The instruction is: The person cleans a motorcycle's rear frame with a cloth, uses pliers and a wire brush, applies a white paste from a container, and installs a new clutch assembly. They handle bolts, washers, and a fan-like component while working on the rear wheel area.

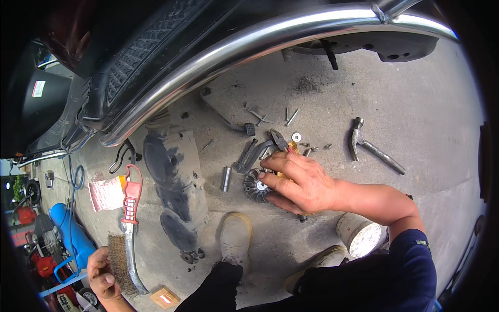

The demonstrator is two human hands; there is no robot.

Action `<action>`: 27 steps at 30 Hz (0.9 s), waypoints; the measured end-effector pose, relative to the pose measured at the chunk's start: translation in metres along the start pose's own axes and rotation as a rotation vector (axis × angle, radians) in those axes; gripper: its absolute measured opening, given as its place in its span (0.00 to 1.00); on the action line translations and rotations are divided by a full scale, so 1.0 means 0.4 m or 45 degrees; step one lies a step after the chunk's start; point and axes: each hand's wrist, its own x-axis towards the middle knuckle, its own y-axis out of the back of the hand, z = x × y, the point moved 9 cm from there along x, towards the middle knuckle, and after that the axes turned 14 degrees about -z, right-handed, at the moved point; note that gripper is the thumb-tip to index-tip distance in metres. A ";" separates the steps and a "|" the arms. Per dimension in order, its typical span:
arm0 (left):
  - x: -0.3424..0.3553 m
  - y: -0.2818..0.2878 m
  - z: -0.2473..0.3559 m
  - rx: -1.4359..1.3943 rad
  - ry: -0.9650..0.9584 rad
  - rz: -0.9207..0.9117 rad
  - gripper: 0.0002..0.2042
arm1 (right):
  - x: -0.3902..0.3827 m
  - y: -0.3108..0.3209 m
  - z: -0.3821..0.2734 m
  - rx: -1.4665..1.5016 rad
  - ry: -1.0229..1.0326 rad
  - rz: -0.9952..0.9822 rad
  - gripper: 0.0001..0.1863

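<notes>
My left hand (103, 274) is at the lower left, its fingers curled against the bristles of a wire brush (131, 200). The brush has a red plastic handle, which points away from me. My right hand (296, 182) reaches in over the concrete floor, fingers bent onto a dark finned metal wheel (254, 188) with a bright hub. Part of that wheel is hidden beneath the hand. Pliers (279, 139) show their dark jaws just beyond my fingers; yellow grips are partly covered. A metal socket (226, 179) stands left of the wheel.
A claw hammer (377, 150) lies at the right. Several bolts (292, 117), a washer (296, 137) and a pedal lever (248, 129) are scattered beyond my right hand. A chrome bar (218, 52) arches overhead. A white bucket (358, 234) stands near my foot; a black cover (171, 197) lies left.
</notes>
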 end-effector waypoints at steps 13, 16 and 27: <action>0.274 -0.523 -0.279 -0.650 0.612 -0.711 0.18 | -0.134 0.146 0.157 0.050 -0.608 -0.530 0.16; 0.249 -0.480 -0.331 -0.260 0.703 -0.608 0.17 | -0.174 0.330 0.251 -0.259 -0.799 -0.369 0.13; 0.191 -0.536 -0.399 0.481 0.600 -0.865 0.19 | -0.072 0.516 0.239 -0.489 -0.489 -0.053 0.07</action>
